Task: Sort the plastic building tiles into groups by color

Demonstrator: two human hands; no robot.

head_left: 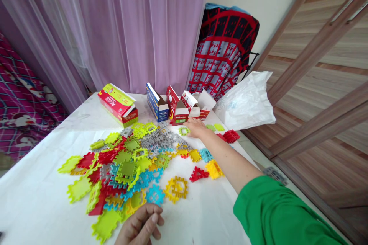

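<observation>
At the near edge of the table, my left hand (pixel 142 225) is loosely curled, thumb against the bent fingers, with nothing visible in it. The nearest pieces are a blue notched plastic building piece (pixel 155 194) and a yellow square piece (pixel 134 203). My right hand (pixel 197 127) reaches across the table, palm down, its fingers stretched out just in front of the small open boxes. Left of its fingers lies a green frame-shaped piece (pixel 184 131). Whether the fingertips touch anything is hidden. A heap of green, red, blue, grey and yellow building pieces (pixel 126 171) spreads over the table's left and middle.
Along the back stand a red-and-yellow box (pixel 116 103), a blue box (pixel 156 103), a red box (pixel 176 107) and a white-and-red box (pixel 191 103). A white plastic bag (pixel 245 101) is at the right edge. Red pieces (pixel 231 136) lie near that edge.
</observation>
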